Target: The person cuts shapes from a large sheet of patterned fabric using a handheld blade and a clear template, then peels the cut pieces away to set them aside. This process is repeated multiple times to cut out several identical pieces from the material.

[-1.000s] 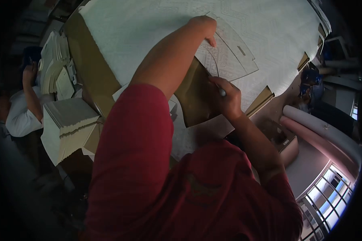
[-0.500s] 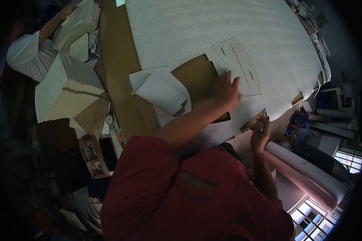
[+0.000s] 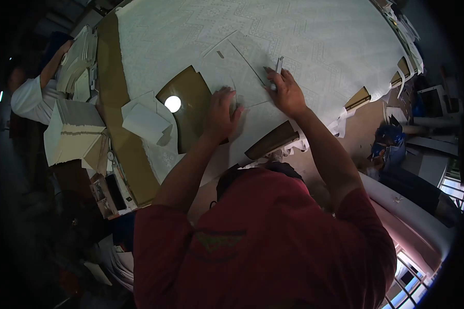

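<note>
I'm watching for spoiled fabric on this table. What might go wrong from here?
1. The left hand presses the pattern piece flat onto the white fabric. If it slips, the piece may shift and the line may go off.
2. The right hand grips a slim tool at the piece's edge. A jolt could mark or nick the fabric.

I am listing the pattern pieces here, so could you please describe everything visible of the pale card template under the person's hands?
The pale card template is a thin, flat, stiff-looking sheet with straight, angled edges and a small slot near its upper left. It lies flat on the white patterned cloth, beside a bare brown patch. The left hand presses open on its lower part. The right hand holds a slim tool at its right edge.
</note>
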